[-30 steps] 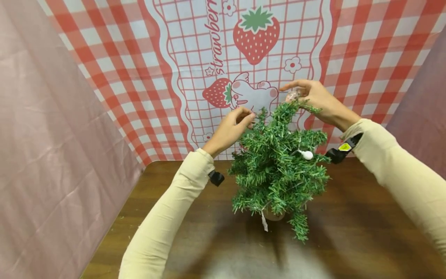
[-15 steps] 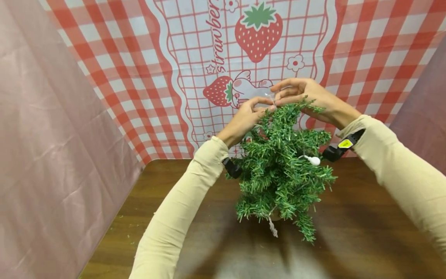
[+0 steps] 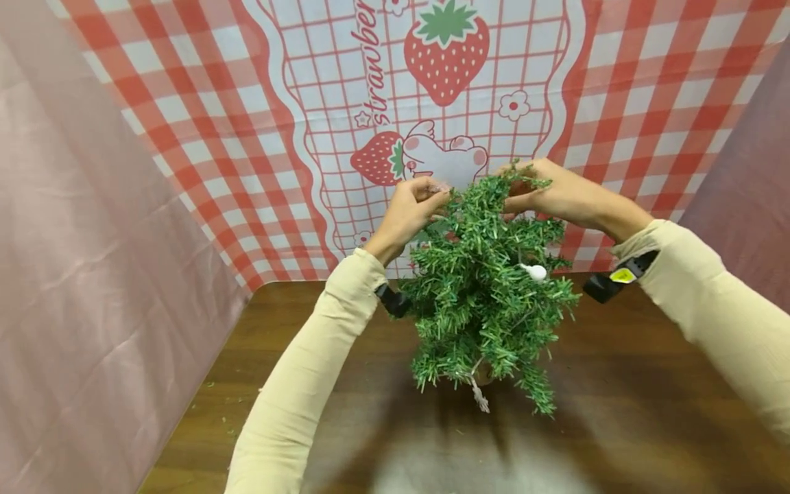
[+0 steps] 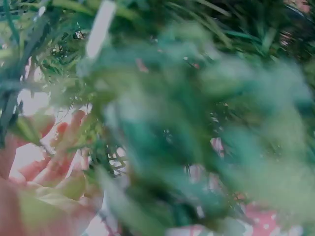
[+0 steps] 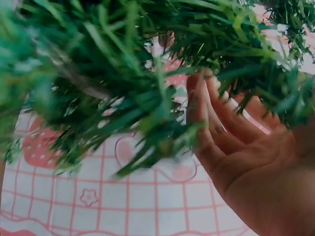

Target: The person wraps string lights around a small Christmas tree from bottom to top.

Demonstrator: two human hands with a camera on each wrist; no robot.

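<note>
A small green artificial Christmas tree (image 3: pixel 487 274) stands on the table in the head view. My left hand (image 3: pixel 404 214) is at the left of its top, and pinches a pale, see-through crumpled bundle (image 3: pixel 439 186) that looks like light-string wire. My right hand (image 3: pixel 564 195) is behind the top branches on the right; the right wrist view shows its fingers (image 5: pixel 221 115) nearly straight among the needles, with nothing seen held. A white round bulb (image 3: pixel 535 272) hangs on the tree's right side. In the left wrist view, blurred needles hide most of the left hand (image 4: pixel 49 172).
A pale twisted wire end (image 3: pixel 480 398) dangles at the tree's foot over the brown wooden table (image 3: pixel 345 425). A red-and-white checked strawberry cloth (image 3: pixel 247 137) hangs behind. Pink cloth (image 3: pixel 92 274) closes off the left side, with another at the right.
The see-through bundle has passed from my right hand to my left behind the treetop. The left hand has drawn back left with it; the right hand has moved back right and lower.
</note>
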